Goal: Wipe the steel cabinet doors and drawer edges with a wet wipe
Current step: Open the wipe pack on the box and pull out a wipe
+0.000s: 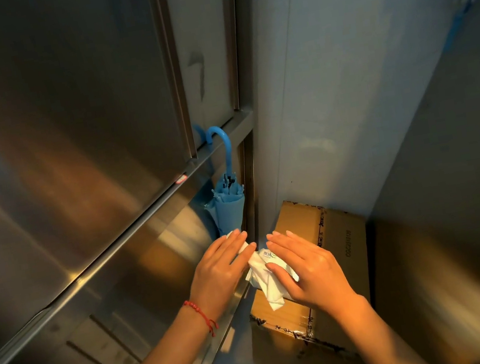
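Observation:
A tall steel cabinet [62, 116] fills the left of the view, with upper doors above a horizontal steel rail [132, 228] and a lower door [141, 281] under it. A white wet wipe [265, 276], crumpled, hangs between my two hands in front of the lower door's right edge. My left hand [222, 273], with a red string bracelet at the wrist, has straight fingers against the wipe's left side. My right hand [306, 266] has straight fingers over the wipe, its thumb on the wipe. How far either hand grips the wipe underneath is hidden.
A folded blue umbrella [228, 196] hangs by its hook from the rail, just above my hands. A brown cardboard box [337, 238] stands on the floor right of the cabinet, against a pale wall [340, 69]. A dark steel panel [459, 208] closes in the right side.

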`<action>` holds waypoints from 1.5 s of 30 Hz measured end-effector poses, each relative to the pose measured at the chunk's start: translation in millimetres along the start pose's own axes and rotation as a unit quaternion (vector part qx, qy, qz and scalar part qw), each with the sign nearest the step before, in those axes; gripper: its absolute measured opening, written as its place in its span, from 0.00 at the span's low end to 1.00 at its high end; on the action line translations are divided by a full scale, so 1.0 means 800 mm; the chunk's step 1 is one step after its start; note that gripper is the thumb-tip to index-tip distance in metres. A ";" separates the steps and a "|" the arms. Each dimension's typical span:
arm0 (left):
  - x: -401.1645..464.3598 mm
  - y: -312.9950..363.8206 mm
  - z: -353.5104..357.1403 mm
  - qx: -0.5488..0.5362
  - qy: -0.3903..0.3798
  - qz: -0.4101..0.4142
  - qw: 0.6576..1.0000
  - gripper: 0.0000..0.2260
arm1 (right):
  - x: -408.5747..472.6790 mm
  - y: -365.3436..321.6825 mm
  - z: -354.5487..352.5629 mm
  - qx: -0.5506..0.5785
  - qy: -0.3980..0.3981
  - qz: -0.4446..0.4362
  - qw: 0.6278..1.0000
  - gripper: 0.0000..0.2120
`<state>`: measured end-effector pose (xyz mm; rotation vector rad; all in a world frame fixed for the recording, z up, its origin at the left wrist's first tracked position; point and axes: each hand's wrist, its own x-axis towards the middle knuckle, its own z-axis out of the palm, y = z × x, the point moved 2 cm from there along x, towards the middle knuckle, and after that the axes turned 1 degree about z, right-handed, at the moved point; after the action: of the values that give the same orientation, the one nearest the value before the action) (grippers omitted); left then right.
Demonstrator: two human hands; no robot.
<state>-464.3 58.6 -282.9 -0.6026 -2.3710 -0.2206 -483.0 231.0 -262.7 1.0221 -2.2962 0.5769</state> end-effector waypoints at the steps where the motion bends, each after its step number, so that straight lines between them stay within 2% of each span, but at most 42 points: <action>1: -0.001 0.000 -0.006 0.000 0.004 0.001 1.000 0.21 | 0.001 -0.005 -0.004 0.000 -0.005 0.001 1.000 0.23; 4: -0.006 0.004 -0.023 0.002 0.014 0.008 1.000 0.22 | 0.001 -0.017 -0.014 -0.008 -0.010 -0.002 1.000 0.16; 11: -0.018 0.020 -0.060 0.000 0.037 0.020 0.999 0.21 | -0.004 -0.049 -0.034 0.011 -0.043 0.005 0.999 0.18; 15: -0.024 0.031 -0.076 -0.002 0.046 0.024 0.999 0.22 | -0.009 -0.068 -0.047 0.006 -0.055 -0.006 0.998 0.29; 19: -0.029 0.042 -0.090 -0.007 0.057 0.027 0.998 0.23 | -0.014 -0.078 -0.054 0.014 -0.067 -0.011 0.998 0.22; 27: -0.027 0.056 -0.119 0.009 0.073 0.032 0.997 0.19 | -0.010 -0.090 -0.067 0.028 -0.041 -0.061 0.997 0.22; 39: -0.028 0.104 -0.148 0.037 0.070 -0.013 0.997 0.16 | -0.012 -0.089 -0.091 0.042 0.037 -0.160 0.986 0.15; 45: -0.041 0.122 -0.164 0.080 0.082 -0.020 0.993 0.10 | -0.012 -0.095 -0.099 0.068 0.045 -0.175 0.981 0.13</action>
<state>-321.0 91.9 -204.4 -0.4430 -2.2173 -0.0938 -394.3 235.1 -197.3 1.3970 -1.9583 0.6228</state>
